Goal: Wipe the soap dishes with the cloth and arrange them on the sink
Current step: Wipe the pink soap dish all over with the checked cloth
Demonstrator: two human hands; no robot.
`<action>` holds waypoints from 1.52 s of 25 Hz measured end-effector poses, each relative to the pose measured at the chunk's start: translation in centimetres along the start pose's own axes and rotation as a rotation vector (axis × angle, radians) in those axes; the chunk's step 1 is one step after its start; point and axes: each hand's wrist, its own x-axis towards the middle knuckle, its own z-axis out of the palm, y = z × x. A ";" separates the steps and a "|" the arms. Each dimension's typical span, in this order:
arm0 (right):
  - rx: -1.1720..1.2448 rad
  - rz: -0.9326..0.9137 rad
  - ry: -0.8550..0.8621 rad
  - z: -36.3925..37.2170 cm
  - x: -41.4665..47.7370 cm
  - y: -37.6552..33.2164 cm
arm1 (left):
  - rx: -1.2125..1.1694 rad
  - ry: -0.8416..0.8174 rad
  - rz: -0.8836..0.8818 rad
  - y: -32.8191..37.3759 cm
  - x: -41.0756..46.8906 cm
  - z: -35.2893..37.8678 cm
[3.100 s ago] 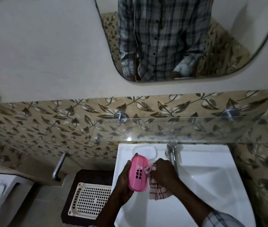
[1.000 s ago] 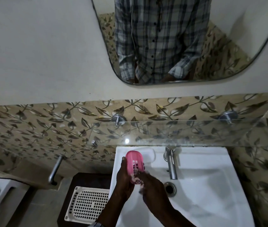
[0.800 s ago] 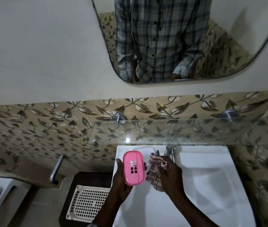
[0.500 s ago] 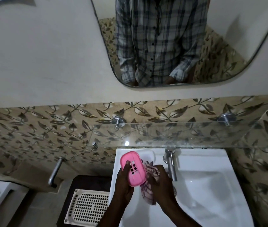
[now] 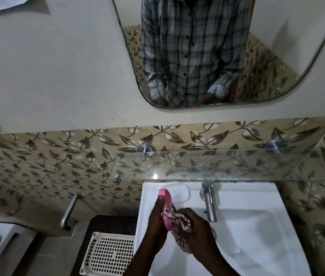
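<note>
1. The left hand has its fingers clamped on the pink soap dish, held edge-on over the sink, probably to expose its face for wiping.
2. The right hand has its fingers closed on the checked cloth, pressing it against the dish.
3. A white soap dish sits just beyond the fingers; the pink dish's face is hidden.

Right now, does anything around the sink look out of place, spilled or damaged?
Nothing stands out. The left hand holds the pink soap dish on edge over the sink while the right hand presses the checked cloth against it. A white soap dish sits flat by the tap.
</note>
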 end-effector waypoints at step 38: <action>-0.209 0.027 0.177 2.1 3.3 0.3 | -0.180 -0.121 -0.049 1.7 1.6 4.0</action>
